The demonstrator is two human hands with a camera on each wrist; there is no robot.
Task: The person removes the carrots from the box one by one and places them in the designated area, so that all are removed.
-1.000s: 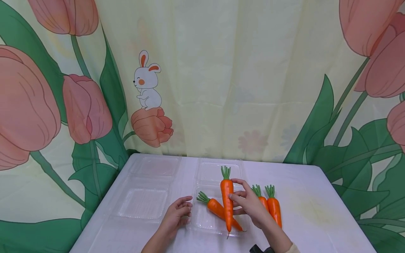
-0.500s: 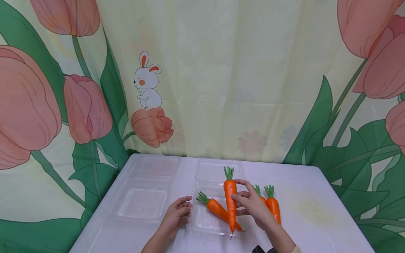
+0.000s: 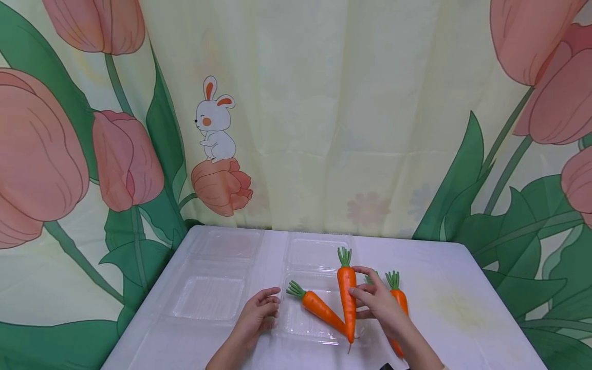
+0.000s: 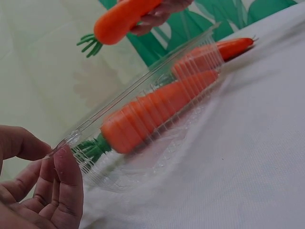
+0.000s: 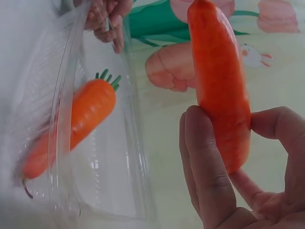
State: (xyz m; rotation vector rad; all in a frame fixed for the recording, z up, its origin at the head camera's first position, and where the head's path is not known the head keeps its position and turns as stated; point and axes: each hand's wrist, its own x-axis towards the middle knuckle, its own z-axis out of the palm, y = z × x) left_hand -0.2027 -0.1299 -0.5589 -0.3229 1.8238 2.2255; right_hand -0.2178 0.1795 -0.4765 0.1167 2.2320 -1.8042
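My right hand (image 3: pixel 376 300) pinches a carrot (image 3: pixel 347 295) with a green stub of stems, raised above the right side of a clear plastic container (image 3: pixel 296 329). In the right wrist view the thumb and fingers press on both sides of this carrot (image 5: pixel 221 90). Another carrot (image 3: pixel 321 311) lies slantwise inside the container, seen through the ribbed wall in the left wrist view. At the container's left edge is my left hand (image 3: pixel 259 313); in the left wrist view its thumb and forefinger pinch the rim (image 4: pixel 71 138).
Right of the container, partly behind my right hand and forearm, lie more carrots (image 3: pixel 399 298). A second clear container (image 3: pixel 208 298) stands open at the left of the white table (image 3: pixel 444 329). A curtain (image 3: pixel 305 128) with printed tulips and a rabbit hangs behind.
My right hand has moved right and slightly nearer with its carrot, now overlapping more of the carrots on the right. The left hand stays at the container's edge.
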